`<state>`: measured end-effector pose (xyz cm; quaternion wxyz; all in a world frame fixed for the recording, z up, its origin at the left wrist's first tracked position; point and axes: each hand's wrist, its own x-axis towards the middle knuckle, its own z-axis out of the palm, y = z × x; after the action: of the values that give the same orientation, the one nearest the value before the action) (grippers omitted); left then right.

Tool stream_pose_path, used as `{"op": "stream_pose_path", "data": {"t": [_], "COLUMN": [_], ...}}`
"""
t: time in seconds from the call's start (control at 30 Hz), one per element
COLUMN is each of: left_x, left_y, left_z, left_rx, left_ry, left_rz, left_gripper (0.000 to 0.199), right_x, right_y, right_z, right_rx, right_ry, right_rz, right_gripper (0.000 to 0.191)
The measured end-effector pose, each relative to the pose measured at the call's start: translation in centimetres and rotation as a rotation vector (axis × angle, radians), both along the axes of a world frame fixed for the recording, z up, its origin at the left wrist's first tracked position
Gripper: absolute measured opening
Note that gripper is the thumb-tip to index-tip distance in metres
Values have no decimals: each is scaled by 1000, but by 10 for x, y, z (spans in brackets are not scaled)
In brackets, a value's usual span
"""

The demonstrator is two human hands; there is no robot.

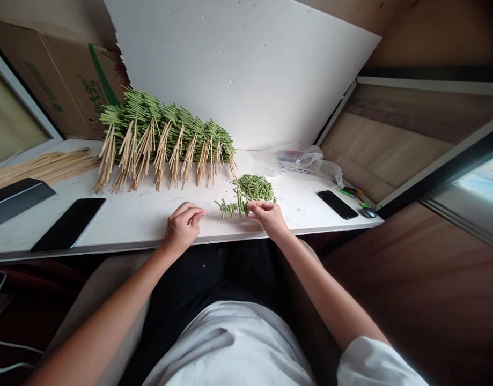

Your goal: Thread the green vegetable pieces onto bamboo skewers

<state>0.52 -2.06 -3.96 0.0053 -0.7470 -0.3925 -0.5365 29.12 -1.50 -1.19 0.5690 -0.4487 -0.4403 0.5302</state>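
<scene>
My left hand [184, 225] is closed in a pinch on the bare end of a thin bamboo skewer, which barely shows beyond my fingertips. Several cut green bean pieces [230, 208] are threaded crosswise along the skewer's other part. At that end, my right hand [268, 217] pinches a green bean piece against the row, its fingertips partly hiding it. Just behind my right hand lies a heap of loose cut green beans [254, 186] on the white tabletop [129, 225].
Finished-looking bean skewers [166, 131] are stacked at the back, sticks toward me. Bare skewers [45, 166] lie left, near a black phone [69, 224] and a dark slab-like device [19, 201]. Rightward are a plastic bag [310, 160], another phone [337, 205] and a mouse [368, 213].
</scene>
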Motion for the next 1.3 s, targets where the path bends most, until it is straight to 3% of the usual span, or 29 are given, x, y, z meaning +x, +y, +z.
{"op": "stream_pose_path", "data": {"t": [0.37,0.6,0.73,0.83,1.0,1.17,1.3], "left_x": [-4,-10,-11,-19,-39,-40,-27], "left_y": [5,1,1,11,48,110,163], "left_z": [6,15,22,31,61,113,152], "left_rx": [-62,-49,-65,-88,-201,-451,-485], "left_ry": [136,245,168,65,-114,-97,-58], "left_rz": [-104,-1,93,128,193,319,356], "left_gripper": [18,18,17,14,14,13,12], "right_x": [21,36,45,55,69,72,72], "right_y": [10,11,10,9,2,-2,1], "right_z": [16,33,46,46,23,6,-1], "right_rx": [7,52,89,121,188,237,281], "right_ry": [9,-78,-135,-224,-421,-499,-515], "right_rz": [-71,-42,46,8,-14,-131,-173], "right_gripper": [39,36,43,51,52,54,50]}}
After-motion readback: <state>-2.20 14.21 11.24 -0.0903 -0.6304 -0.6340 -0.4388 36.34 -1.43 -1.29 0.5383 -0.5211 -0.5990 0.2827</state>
